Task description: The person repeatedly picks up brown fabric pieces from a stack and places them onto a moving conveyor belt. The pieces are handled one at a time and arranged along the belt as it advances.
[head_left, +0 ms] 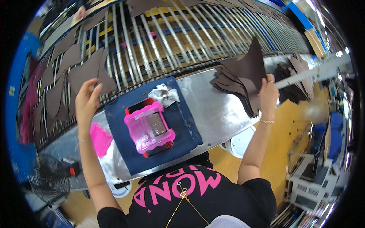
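My right hand (268, 95) pinches the edge of a dark brown leather-like piece (257, 57) whose corner stands up. Below it, a stack of similar brown pieces (230, 81) fans out at the right of the metal table. At the left, my left hand (87, 99) has its thumb and fingers apart, close to a brown piece (85, 74) lying on the conveyor rollers. Between my hands, a pink scalloped tray-like frame (138, 131) with red parts beneath sits on a dark blue mat (182, 133). Crumpled, stained white paper (165, 95) rests beside it.
A roller conveyor (171, 34) carrying more brown pieces runs along the table's far side. Another pile of pieces (292, 78) hangs at the right by a metal bar (315, 70). A pink sheet (100, 140) and a black fan (49, 174) are at left; a white bucket (243, 142) stands below.
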`<state>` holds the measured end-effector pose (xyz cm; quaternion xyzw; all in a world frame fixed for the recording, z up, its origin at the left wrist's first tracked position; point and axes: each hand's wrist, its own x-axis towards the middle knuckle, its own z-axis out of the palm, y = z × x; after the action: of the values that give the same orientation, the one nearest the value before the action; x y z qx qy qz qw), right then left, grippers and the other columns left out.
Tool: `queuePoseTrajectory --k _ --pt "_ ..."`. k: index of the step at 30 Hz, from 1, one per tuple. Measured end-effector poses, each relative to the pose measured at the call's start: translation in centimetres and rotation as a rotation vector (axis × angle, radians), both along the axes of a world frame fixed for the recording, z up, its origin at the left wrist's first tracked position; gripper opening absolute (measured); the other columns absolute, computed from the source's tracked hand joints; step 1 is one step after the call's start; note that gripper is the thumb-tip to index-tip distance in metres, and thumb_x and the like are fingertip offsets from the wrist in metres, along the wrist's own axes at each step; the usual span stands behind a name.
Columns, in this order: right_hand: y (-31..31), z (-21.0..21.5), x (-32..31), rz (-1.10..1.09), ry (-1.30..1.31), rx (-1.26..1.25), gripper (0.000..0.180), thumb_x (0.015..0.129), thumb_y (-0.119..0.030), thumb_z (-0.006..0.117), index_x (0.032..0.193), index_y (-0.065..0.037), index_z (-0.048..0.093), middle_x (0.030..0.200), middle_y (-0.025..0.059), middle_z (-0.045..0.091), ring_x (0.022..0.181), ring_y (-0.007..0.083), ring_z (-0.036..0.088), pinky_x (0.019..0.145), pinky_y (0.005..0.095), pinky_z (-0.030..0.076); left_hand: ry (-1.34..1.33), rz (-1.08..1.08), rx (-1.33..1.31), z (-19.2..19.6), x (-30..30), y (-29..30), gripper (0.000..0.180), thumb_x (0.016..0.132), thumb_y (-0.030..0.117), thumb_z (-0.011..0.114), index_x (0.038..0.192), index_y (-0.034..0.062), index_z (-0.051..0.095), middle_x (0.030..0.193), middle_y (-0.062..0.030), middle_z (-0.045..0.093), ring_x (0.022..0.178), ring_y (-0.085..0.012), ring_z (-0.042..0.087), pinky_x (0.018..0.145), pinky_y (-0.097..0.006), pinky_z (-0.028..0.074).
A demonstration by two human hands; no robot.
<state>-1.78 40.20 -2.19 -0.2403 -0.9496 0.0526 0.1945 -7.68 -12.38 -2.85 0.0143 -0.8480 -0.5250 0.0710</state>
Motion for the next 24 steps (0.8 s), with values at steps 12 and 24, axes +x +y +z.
queuePoseTrajectory --k 12,24 --pt "-17.2 4.6 -1.5 0.939 0.46 -1.05 0.017 0.09 -0.012 0.062 0.098 -0.001 0.051 0.079 0.0085 0.063 0.056 0.0111 0.06 0.048 0.0199 0.046 0.058 -0.172 0.302 6.2 5.0 3.6 0.021 0.092 0.019 0.06 0.101 -0.0005 0.062 0.072 -0.0027 0.063 0.055 -0.0093 0.061 0.042 -0.018 0.043" --pt "-24.9 0.5 -0.6 1.338 0.106 -0.764 0.01 0.072 -0.005 0.076 0.081 -0.004 0.072 0.076 0.0108 0.069 0.063 0.0222 0.065 0.058 0.0285 0.048 0.272 0.197 -0.077 9.6 13.4 -5.9 0.019 0.087 0.013 0.065 0.101 -0.0009 0.065 0.069 -0.0038 0.062 0.056 -0.0081 0.059 0.049 -0.018 0.044"
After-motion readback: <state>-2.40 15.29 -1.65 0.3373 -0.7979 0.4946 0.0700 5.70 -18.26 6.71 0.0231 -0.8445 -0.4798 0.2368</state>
